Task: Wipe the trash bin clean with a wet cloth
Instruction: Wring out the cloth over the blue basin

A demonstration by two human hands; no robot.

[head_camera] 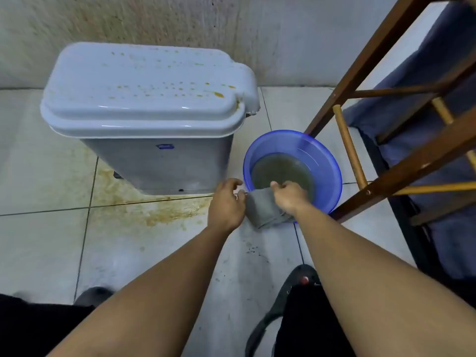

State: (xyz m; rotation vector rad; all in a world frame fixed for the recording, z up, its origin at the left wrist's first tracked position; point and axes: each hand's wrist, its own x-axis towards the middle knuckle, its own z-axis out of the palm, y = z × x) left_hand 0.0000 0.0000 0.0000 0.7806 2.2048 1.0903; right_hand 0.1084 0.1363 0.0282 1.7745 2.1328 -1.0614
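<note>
A pale grey trash bin [154, 155] stands against the wall with its lid [144, 86] closed. Brown-yellow spots speckle the lid, thickest near its right end. To the bin's right a blue basin [327, 163] holds murky water. A grey cloth [265, 210] hangs over the basin's near rim. My right hand [289, 195] grips the cloth at its top edge. My left hand [226, 202] is beside the cloth's left edge with fingers loosely curled, its thumb touching or nearly touching the cloth.
Yellowish stains spread over the floor tiles [144, 210] in front of the bin. A wooden frame [386, 119] with dark blue fabric [417, 73] stands at the right, close to the basin. My shoes [298, 279] are at the bottom.
</note>
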